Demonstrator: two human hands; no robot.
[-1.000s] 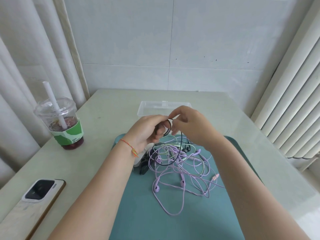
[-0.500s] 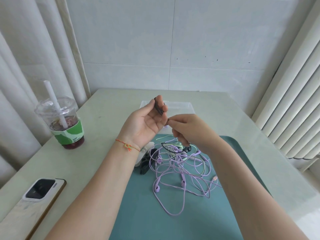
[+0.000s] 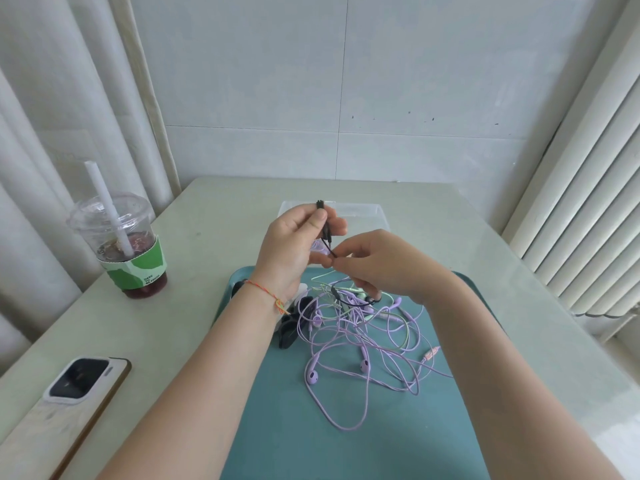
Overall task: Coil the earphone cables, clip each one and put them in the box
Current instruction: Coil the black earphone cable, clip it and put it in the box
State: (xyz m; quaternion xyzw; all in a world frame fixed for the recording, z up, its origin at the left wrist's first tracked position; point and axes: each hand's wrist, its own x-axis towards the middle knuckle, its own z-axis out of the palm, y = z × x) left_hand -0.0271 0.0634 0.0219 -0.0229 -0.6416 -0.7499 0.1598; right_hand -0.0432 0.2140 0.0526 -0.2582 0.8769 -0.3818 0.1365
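My left hand (image 3: 294, 247) is raised above the teal tray (image 3: 294, 427) and pinches the plug end of a black earphone cable (image 3: 325, 233) between thumb and fingers. Just to its right, my right hand (image 3: 381, 265) pinches the same cable lower down; the cable's slack hangs to the tray. A tangle of purple earphone cables (image 3: 360, 348) and a pale green cable (image 3: 401, 327) lies on the tray. Black clips (image 3: 291, 327) sit at the tray's left edge, partly behind my left wrist. The clear plastic box (image 3: 363, 211) stands behind my hands.
An iced drink cup (image 3: 128, 247) with a white straw stands at the table's left. A phone (image 3: 69, 393) lies face down near the front left edge. Curtains hang on the left, a ribbed white radiator on the right.
My left hand dropped its small loop of black cable and rose, now pinching the plug end upright. My right hand slid down the cable and pinches it below.
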